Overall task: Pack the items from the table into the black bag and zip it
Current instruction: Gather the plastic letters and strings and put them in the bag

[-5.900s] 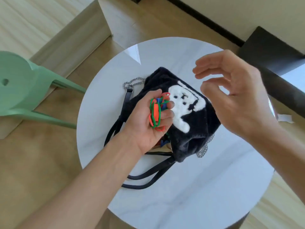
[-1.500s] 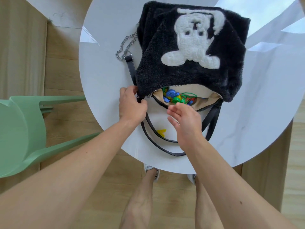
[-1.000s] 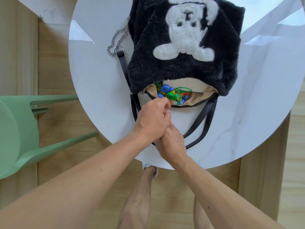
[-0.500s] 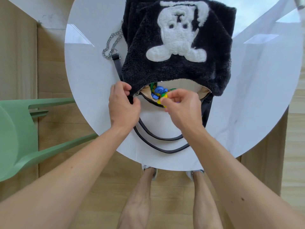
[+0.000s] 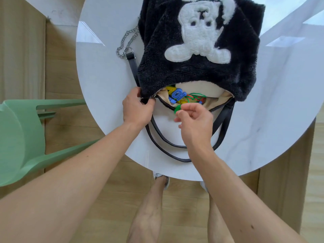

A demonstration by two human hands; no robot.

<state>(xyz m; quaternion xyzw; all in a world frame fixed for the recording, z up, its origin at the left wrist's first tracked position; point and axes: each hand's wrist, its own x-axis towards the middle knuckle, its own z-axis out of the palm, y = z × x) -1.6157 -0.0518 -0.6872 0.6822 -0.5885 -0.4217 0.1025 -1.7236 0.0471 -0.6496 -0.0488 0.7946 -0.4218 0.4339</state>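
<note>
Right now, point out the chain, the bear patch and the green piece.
chain (image 5: 122, 40), head view, middle links.
bear patch (image 5: 198, 42), head view, white body.
green piece (image 5: 177, 108), head view, its visible edge.

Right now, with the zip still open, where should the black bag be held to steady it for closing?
The left corner of the black bag's mouth, where the zip teeth end and the strap joins, approached from the near left. The bag lies flat with its mouth toward the person, so that corner is exposed; the left hand grips it there.
</note>
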